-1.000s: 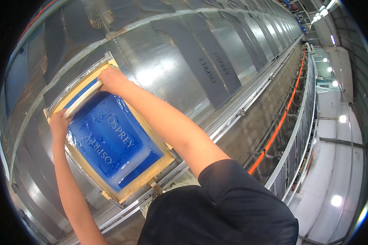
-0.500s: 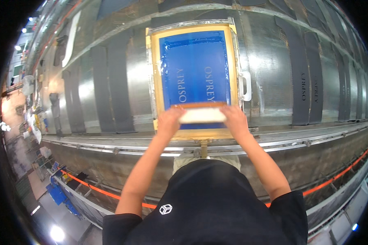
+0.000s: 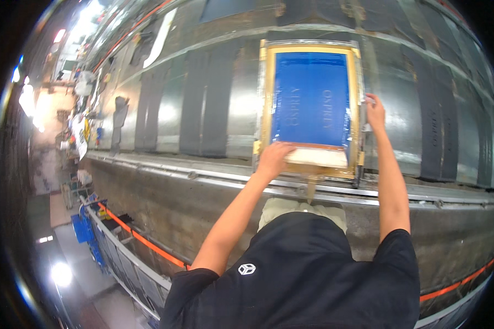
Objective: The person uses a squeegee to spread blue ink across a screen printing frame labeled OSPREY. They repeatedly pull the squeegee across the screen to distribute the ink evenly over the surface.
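A screen-printing frame point(image 3: 268, 98) with yellow-taped edges and a blue mesh point(image 3: 311, 71) lies on the long metal table in front of me. Pale lettering runs lengthwise in two rows on the mesh. Across its near end rests a squeegee point(image 3: 318, 158) with a whitish handle and a brown blade edge. My left hand point(image 3: 274, 159) is closed over the squeegee's left end. At the frame's right side, my right hand point(image 3: 375, 112) has its fingers curled round the white side handle point(image 3: 366, 127), which it mostly covers.
Dark fabric strips point(image 3: 206, 104) lie across the metal table point(image 3: 244, 104); strips on the right point(image 3: 436, 120) bear dark lettering. A metal rail point(image 3: 230, 180) runs along the near edge. Behind me on the left are a grey railing point(image 3: 129, 260) and an orange line point(image 3: 142, 238).
My right hand has left the squeegee and moved to the frame's right-side handle. My left hand stays on the squeegee. The view has swung, so the frame appears farther right.
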Demonstrator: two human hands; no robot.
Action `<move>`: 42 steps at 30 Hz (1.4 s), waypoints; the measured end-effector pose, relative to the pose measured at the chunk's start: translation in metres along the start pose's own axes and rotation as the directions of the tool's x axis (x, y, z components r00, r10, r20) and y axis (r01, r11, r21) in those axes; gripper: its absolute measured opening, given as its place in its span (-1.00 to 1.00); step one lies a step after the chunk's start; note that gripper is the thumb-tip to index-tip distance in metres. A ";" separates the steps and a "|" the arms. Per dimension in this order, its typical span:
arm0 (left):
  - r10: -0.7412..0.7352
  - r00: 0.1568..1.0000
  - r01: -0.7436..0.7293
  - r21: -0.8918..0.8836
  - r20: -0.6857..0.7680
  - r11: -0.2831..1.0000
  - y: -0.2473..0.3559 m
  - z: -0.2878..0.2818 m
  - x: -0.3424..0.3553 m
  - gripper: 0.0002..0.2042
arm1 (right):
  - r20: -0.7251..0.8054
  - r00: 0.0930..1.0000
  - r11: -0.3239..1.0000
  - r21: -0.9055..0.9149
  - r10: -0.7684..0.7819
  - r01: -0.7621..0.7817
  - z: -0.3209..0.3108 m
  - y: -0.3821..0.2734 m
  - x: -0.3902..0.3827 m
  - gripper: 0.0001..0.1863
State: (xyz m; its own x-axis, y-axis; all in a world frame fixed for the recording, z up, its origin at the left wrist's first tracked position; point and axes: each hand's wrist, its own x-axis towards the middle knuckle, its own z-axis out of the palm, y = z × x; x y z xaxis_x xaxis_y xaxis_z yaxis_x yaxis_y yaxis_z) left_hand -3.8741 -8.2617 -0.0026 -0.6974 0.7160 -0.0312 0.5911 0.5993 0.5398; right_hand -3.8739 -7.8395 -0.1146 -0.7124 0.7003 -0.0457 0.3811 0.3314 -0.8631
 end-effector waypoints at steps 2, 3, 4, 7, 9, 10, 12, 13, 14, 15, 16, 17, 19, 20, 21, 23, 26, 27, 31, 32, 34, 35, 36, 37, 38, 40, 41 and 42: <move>0.035 0.998 -0.034 0.017 -0.053 0.999 -0.008 -0.001 -0.020 -0.49 | -0.113 0.988 0.995 0.003 -0.103 0.104 0.014 -0.017 -0.004 -0.67; 0.057 0.995 -0.056 0.018 -0.084 0.998 -0.014 -0.002 -0.027 -0.46 | -0.216 0.955 0.979 -0.049 -0.202 0.196 0.016 -0.031 -0.006 -0.67; 0.027 0.997 -0.027 -0.007 -0.078 1.000 -0.019 -0.011 -0.038 -0.44 | -0.185 0.970 0.987 -0.066 -0.158 0.149 0.018 -0.053 -0.016 -0.68; -0.008 0.998 0.005 -0.046 -0.061 0.999 -0.032 -0.040 -0.053 -0.41 | -0.171 0.978 0.992 -0.055 -0.124 0.116 0.040 -0.110 -0.042 -0.70; -0.001 0.998 0.000 -0.023 -0.061 1.000 -0.070 -0.063 -0.075 -0.40 | -0.191 0.947 0.965 0.001 -0.259 0.264 0.093 -0.130 -0.067 -0.70; -0.032 0.999 0.032 0.022 -0.039 0.999 -0.095 -0.078 -0.087 -0.39 | -0.147 0.977 0.987 0.026 -0.153 0.158 0.118 -0.164 -0.090 -0.70; -0.057 0.998 0.055 0.098 0.017 0.994 -0.153 -0.112 -0.114 -0.37 | -0.101 0.992 0.991 0.101 -0.076 0.086 0.179 -0.202 -0.119 -0.70; -0.056 0.998 0.054 0.130 0.013 0.990 -0.189 -0.124 -0.129 -0.37 | -0.115 0.975 0.964 0.168 -0.190 0.208 0.218 -0.201 -0.127 -0.72; -0.073 0.997 0.073 0.095 0.001 0.993 -0.212 -0.139 -0.135 -0.38 | -0.106 0.979 0.978 0.102 -0.173 0.183 0.244 -0.221 -0.137 -0.74; -0.079 0.996 0.074 0.115 0.038 0.991 -0.234 -0.156 -0.136 -0.39 | -0.074 0.996 0.984 0.167 -0.058 0.070 0.262 -0.239 -0.145 -0.76; -0.087 0.992 0.072 0.160 0.088 0.985 -0.253 -0.174 -0.136 -0.38 | -0.160 0.981 0.963 0.228 -0.106 0.141 0.290 -0.238 -0.150 -0.78; -0.090 0.989 0.074 0.142 0.117 0.987 -0.270 -0.172 -0.141 -0.40 | -0.083 0.996 0.979 0.198 -0.035 0.051 0.305 -0.240 -0.157 -0.82; -0.118 0.981 0.102 0.109 0.154 0.989 -0.298 -0.192 -0.134 -0.41 | -0.100 0.995 0.965 0.262 -0.003 0.029 0.334 -0.253 -0.159 -0.84; -0.126 0.977 0.109 0.105 0.173 0.988 -0.303 -0.194 -0.133 -0.41 | -0.111 0.994 0.966 0.256 -0.009 0.037 0.345 -0.252 -0.159 -0.85; -0.133 0.973 0.114 0.106 0.191 0.988 -0.311 -0.195 -0.139 -0.41 | -0.123 0.992 0.966 0.255 -0.015 0.046 0.357 -0.249 -0.166 -0.86; -0.129 0.969 0.110 0.096 0.212 0.989 -0.327 -0.201 -0.147 -0.41 | -0.131 0.991 0.969 0.242 -0.014 0.045 0.369 -0.251 -0.175 -0.87; -0.087 0.976 0.068 0.104 0.197 0.992 -0.334 -0.199 -0.161 -0.41 | -0.116 0.993 0.974 0.224 -0.011 0.037 0.371 -0.253 -0.183 -0.86; -0.089 0.978 0.070 0.106 0.189 0.992 -0.337 -0.199 -0.160 -0.41 | -0.122 0.992 0.976 0.215 -0.012 0.038 0.372 -0.255 -0.181 -0.86; -0.144 0.980 0.138 0.055 0.138 0.989 -0.338 -0.206 -0.161 -0.44 | -0.127 0.992 0.988 0.154 0.005 0.014 0.382 -0.250 -0.175 -0.84; -0.169 0.978 0.167 0.027 0.121 0.986 -0.335 -0.210 -0.164 -0.45 | -0.119 0.993 0.988 0.155 0.028 -0.010 0.382 -0.249 -0.176 -0.84; -0.142 0.988 0.138 0.056 0.066 0.989 -0.335 -0.215 -0.181 -0.46 | -0.111 0.992 0.985 0.169 0.060 -0.041 0.383 -0.251 -0.172 -0.83; -0.129 0.991 0.126 0.071 0.038 0.989 -0.335 -0.216 -0.188 -0.46 | -0.126 0.990 0.987 0.157 0.058 -0.037 0.381 -0.251 -0.171 -0.82; -0.102 0.994 0.099 0.064 0.048 0.993 -0.335 -0.214 -0.194 -0.46 | -0.132 0.990 0.988 0.153 0.047 -0.026 0.380 -0.253 -0.170 -0.82; -0.081 0.995 0.077 0.066 0.064 0.995 -0.337 -0.217 -0.200 -0.45 | -0.133 0.990 0.987 0.158 0.042 -0.021 0.383 -0.256 -0.171 -0.82; -0.062 0.995 0.056 0.067 0.079 0.996 -0.339 -0.218 -0.205 -0.45 | -0.146 0.989 0.994 0.113 0.024 -0.007 0.385 -0.249 -0.170 -0.80; -0.003 0.997 -0.001 0.055 0.080 0.999 -0.344 -0.213 -0.205 -0.42 | -0.140 0.990 0.996 0.085 0.014 -0.002 0.391 -0.245 -0.169 -0.78; -0.013 0.995 0.005 0.086 0.094 0.996 -0.346 -0.212 -0.202 -0.40 | -0.129 0.991 0.996 0.088 0.026 -0.015 0.388 -0.246 -0.170 -0.78; -0.012 0.998 0.005 0.106 0.061 0.994 -0.359 -0.202 -0.201 -0.39 | -0.118 0.992 0.999 0.038 0.042 -0.038 0.385 -0.245 -0.169 -0.76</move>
State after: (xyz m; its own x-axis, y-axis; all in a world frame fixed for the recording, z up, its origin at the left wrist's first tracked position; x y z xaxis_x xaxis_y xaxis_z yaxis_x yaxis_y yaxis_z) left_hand -4.0276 -8.6929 -0.0204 -0.6781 0.7296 -0.0887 0.6272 0.6375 0.4475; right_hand -4.0734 -8.2825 -0.0892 -0.6211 0.7834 -0.0226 0.3851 0.2799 -0.8794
